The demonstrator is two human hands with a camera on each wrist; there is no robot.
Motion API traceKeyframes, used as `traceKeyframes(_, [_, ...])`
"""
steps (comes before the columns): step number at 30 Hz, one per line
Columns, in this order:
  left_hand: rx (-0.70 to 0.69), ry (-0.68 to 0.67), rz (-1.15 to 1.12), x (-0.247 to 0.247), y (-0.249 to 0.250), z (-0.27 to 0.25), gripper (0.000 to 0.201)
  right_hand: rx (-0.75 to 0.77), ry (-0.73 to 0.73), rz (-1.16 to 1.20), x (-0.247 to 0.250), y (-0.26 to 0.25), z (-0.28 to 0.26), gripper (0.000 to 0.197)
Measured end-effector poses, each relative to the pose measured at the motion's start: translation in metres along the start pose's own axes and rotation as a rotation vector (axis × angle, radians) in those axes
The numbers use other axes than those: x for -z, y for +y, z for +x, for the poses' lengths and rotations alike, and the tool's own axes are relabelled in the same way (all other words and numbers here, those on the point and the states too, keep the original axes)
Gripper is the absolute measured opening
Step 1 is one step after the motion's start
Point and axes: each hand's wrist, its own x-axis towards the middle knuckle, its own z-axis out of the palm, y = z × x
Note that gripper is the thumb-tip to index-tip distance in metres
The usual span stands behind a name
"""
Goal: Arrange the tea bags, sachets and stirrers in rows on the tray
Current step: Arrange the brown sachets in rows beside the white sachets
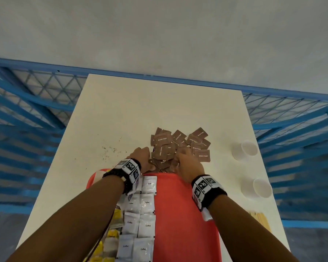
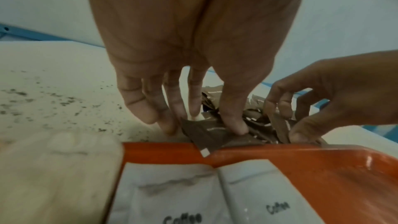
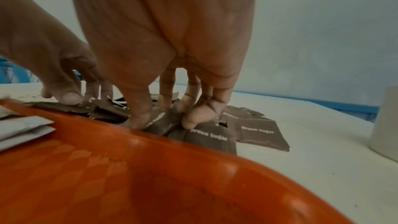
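Note:
A pile of brown sugar sachets (image 1: 178, 142) lies on the white table just past the far rim of the red tray (image 1: 184, 214). My left hand (image 1: 142, 159) is at the pile's near left. Its thumb and fingers (image 2: 170, 125) pinch a brown sachet (image 2: 206, 134) whose corner overhangs the tray rim (image 2: 323, 152). My right hand (image 1: 187, 161) is at the pile's near right, with thumb and fingers (image 3: 193, 117) closed on several sachets (image 3: 163, 123). White coffee sachets (image 1: 146, 205) lie in two columns on the tray, with yellow tea bags (image 1: 114, 216) left of them.
Two white paper cups (image 1: 244, 150) (image 1: 259, 188) stand on the table's right side. Wooden stirrers (image 1: 259, 220) lie near the right edge. Dark crumbs (image 1: 108, 150) dot the table left of the pile. A blue metal frame (image 1: 27, 110) surrounds the table.

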Motion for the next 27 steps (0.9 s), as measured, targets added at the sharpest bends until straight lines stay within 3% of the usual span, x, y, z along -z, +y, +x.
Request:
traceKeyframes(5, [0.04, -0.113, -0.076, 0.005, 0.005, 0.006, 0.028, -0.065, -0.135, 0.102, 0.021, 0.009, 0.008, 0.005])
traceKeyframes(8, [0.041, -0.127, -0.134, 0.006, 0.003, 0.006, 0.03, -0.161, -0.117, 0.36, 0.048, 0.009, 0.019, 0.023])
traceKeyframes(11, [0.044, -0.126, -0.167, 0.005, -0.002, 0.004, 0.03, -0.226, -0.1, 0.651, 0.059, -0.007, 0.036, 0.016])
traceKeyframes(14, [0.029, -0.081, -0.181, 0.007, -0.009, -0.001, 0.024, -0.3, -0.053, 0.771, 0.044, -0.025, 0.058, 0.025])
traceKeyframes(17, [0.028, -0.016, -0.188, 0.012, -0.02, -0.008, 0.024, -0.263, 0.017, 0.582, 0.026, -0.035, 0.077, 0.021])
traceKeyframes(19, [0.033, 0.041, -0.209, 0.017, -0.027, -0.015, 0.023, -0.21, -0.019, 0.332, 0.017, -0.041, 0.08, 0.035])
traceKeyframes(21, [0.038, 0.097, -0.243, 0.02, -0.031, -0.022, 0.02, -0.156, -0.022, 0.156, 0.01, -0.048, 0.077, 0.036])
traceKeyframes(27, [0.041, 0.186, -0.517, 0.035, -0.039, -0.041, 0.026, -0.037, 0.075, 0.173, 0.007, -0.058, 0.065, 0.034])
